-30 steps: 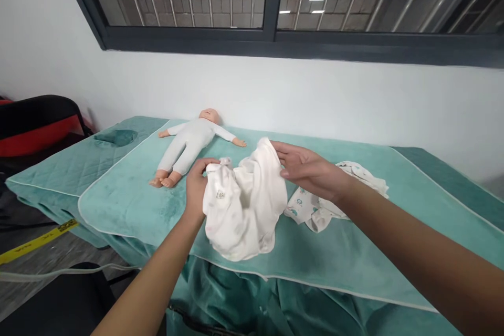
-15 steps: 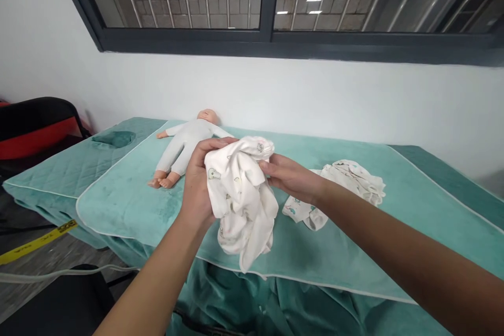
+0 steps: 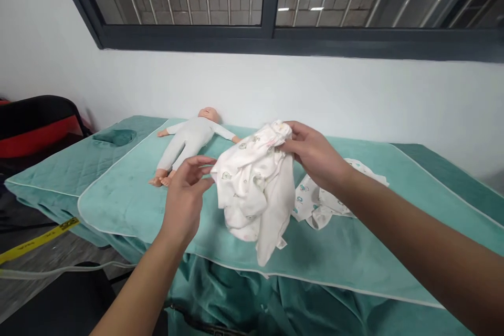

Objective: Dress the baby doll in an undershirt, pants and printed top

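Observation:
A white baby garment with small printed animals hangs bunched up above the green bed cover. My right hand pinches its upper right corner between thumb and fingers. At the garment's left edge, my left hand has its thumb and fingertips closed on the cloth. The garment's lower part dangles in folds, with a small tag at the bottom. Behind my left hand, a baby doll in a pale suit lies on its back. Patterned white baby clothes lie crumpled on the right, partly hidden by my right forearm.
The bed is covered in green cloth and stands against a white wall under a barred window. A black and red chair is at the far left. A pale cable runs along the lower left.
The garment has turned from its plain side to its printed side. My right hand has lifted its corner upward, while my left hand has shifted to its left edge.

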Motion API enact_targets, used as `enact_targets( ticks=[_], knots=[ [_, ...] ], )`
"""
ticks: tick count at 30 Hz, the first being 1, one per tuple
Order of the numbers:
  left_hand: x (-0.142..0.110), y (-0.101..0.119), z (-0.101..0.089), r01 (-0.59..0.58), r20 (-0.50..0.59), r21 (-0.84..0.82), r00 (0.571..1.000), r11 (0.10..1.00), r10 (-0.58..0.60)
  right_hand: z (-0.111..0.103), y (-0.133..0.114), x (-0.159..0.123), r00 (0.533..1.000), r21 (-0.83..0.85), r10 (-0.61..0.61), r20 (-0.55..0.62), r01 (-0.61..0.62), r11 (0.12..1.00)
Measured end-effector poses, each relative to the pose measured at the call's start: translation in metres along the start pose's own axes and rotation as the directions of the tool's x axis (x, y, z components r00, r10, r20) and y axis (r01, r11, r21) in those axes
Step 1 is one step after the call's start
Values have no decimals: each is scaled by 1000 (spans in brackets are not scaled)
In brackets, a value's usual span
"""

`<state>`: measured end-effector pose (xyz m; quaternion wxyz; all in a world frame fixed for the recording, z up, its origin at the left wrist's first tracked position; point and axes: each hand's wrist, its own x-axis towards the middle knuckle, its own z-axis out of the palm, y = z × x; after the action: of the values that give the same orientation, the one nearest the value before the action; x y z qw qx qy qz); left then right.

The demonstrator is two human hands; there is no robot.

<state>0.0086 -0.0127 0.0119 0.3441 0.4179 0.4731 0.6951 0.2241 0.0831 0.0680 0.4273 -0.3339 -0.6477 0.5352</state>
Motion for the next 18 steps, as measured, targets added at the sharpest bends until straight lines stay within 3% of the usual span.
enact_targets(
  ticks=[2, 4, 7, 9, 13, 18],
  knots=[
    [3, 7, 2, -107, 41, 67, 994, 992, 105, 4, -11, 0, 1000, -12, -24, 18, 24, 1000],
    [6, 16, 9, -191, 165, 148, 972, 970, 166, 14, -23, 0, 995, -26, -51, 83, 54, 998],
    [12, 23, 24, -258, 367, 272, 918, 927, 148, 33, -40, -2, 968, -26, -129, 216, 138, 990],
    [16, 21, 35, -250, 446, 307, 890, 918, 93, 44, -49, -1, 945, -15, -181, 273, 193, 981],
    [22, 2, 50, -186, 413, 276, 909, 943, 58, 50, -50, 3, 930, 29, -236, 283, 238, 971],
    [26, -35, 56, -169, 339, 252, 938, 953, 77, 35, -34, -4, 936, 34, -258, 241, 258, 966]
  ],
)
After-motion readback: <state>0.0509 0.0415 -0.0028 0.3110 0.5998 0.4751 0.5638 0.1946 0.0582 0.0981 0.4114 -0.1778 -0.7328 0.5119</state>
